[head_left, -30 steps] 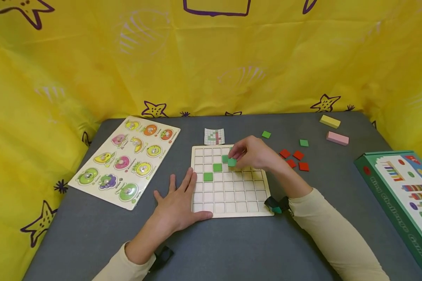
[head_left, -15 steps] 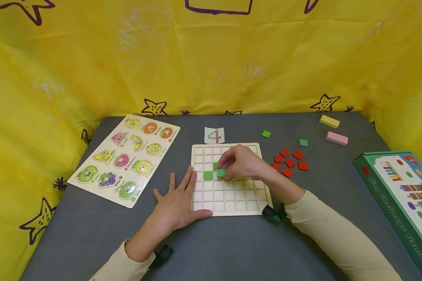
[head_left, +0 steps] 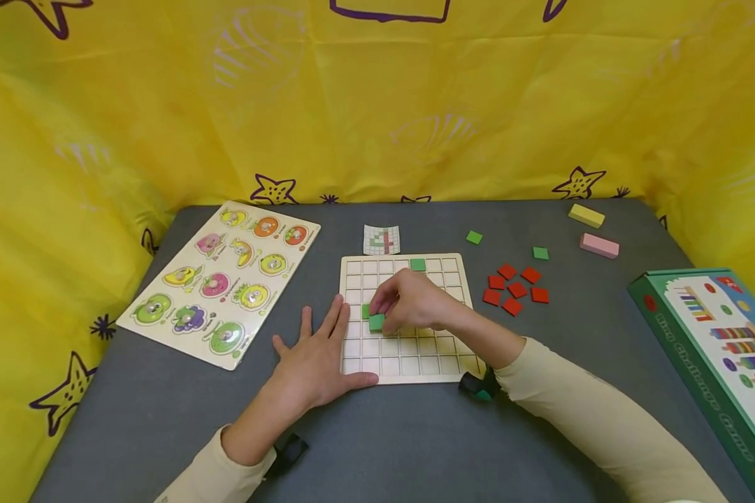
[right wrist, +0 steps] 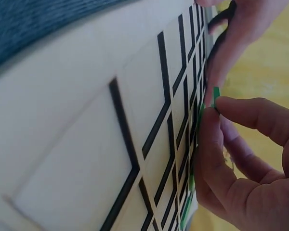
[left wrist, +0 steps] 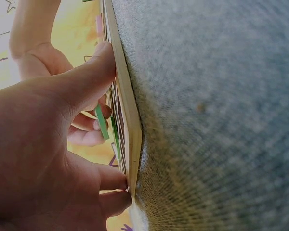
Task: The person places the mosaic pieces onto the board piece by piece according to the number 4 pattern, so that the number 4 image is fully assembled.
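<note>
Grey table (head_left: 415, 440): right-hand fingers (head_left: 377, 302) pinching green tile (head_left: 377, 322) over grid board (head_left: 409, 356), left hand (head_left: 317, 356) flat.

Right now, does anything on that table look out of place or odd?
Nothing looks damaged or spilled. Two green tiles lie apart from the red tiles, and the right hand pinches a green tile tilted above the grid board.

Looking like a staged kids' play/activity corner, not a lived-in room: a yellow star-print sheet (head_left: 377, 105) is hanging as backdrop around a grey felt-covered desk (head_left: 415, 447). Toys are sitting on it: fruit peg puzzle (head_left: 220, 279), wooden grid board (head_left: 409, 360), red tiles (head_left: 514, 288), boxed stacking game (head_left: 717, 349).
</note>
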Motion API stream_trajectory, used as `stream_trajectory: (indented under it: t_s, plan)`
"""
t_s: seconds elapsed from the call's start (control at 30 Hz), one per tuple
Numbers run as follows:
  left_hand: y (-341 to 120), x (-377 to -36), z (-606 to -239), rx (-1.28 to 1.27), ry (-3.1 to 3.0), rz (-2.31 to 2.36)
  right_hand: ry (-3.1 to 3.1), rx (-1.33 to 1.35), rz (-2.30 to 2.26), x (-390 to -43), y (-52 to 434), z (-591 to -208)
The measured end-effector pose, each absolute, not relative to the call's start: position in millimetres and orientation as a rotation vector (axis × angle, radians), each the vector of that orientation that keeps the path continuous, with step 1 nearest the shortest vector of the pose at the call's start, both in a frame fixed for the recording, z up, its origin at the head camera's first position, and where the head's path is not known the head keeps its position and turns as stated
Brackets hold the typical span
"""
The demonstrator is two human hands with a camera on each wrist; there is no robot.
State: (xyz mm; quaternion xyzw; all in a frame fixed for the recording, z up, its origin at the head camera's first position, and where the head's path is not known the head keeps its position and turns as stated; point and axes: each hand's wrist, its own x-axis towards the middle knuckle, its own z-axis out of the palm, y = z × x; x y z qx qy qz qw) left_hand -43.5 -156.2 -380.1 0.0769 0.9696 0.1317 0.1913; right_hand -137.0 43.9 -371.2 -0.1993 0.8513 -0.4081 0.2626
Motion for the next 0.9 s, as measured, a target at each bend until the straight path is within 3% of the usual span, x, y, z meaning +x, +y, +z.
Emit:
stream_trajectory:
  t_s: [0.9]
  plan:
    - [-156.5, -42.8, -380.2, 0.224, 2.732, 0.368, 2.459, -0.672, -0.893, -131.5, 24.9, -372.6]
